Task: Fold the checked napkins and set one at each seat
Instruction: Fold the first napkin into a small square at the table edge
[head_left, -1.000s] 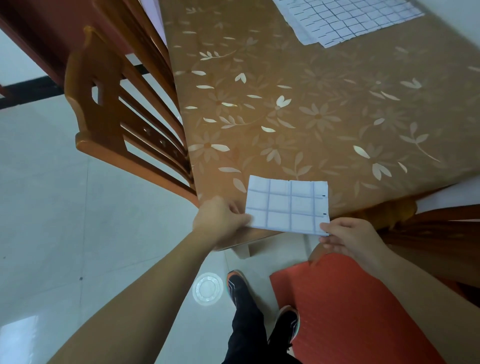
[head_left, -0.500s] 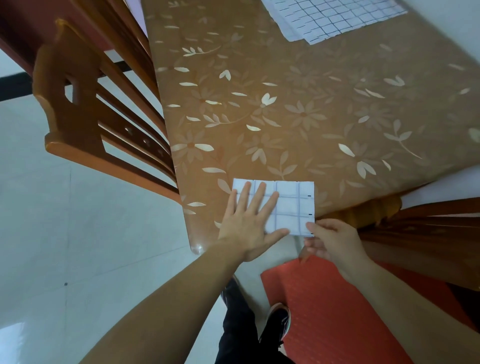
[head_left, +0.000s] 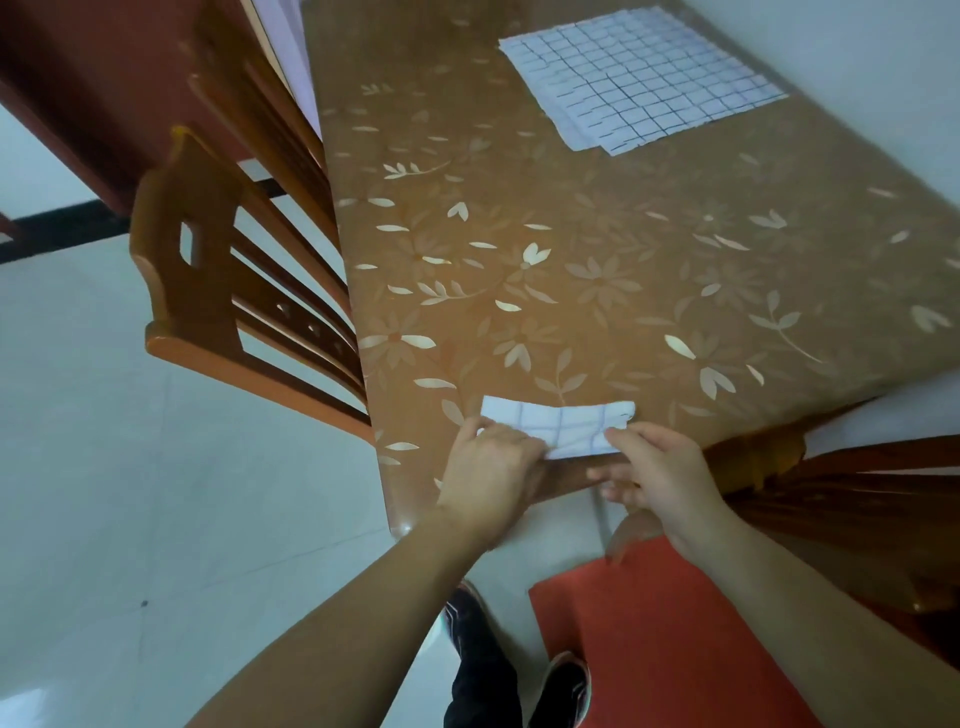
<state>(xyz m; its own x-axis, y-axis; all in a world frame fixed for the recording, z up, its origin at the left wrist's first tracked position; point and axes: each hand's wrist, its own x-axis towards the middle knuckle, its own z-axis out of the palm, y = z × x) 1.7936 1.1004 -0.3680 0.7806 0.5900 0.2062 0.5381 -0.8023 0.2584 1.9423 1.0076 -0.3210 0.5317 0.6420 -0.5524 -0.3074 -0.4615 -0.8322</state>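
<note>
Left hand (head_left: 488, 467) and right hand (head_left: 660, 473) each pinch an end of the folded napkin (head_left: 561, 423), a soft checked strip right at the near edge of the glossy flowered table (head_left: 597, 249). There's a wide stretch of tabletop out to the flat napkin stack (head_left: 639, 78) far right. A slatted wooden chair (head_left: 208, 260) hugs the left edge.

Figure: Soft, even light is filling the scene.
Wide-angle distortion is bending the edges; the floor (head_left: 78, 441) is glaring faintly.
</note>
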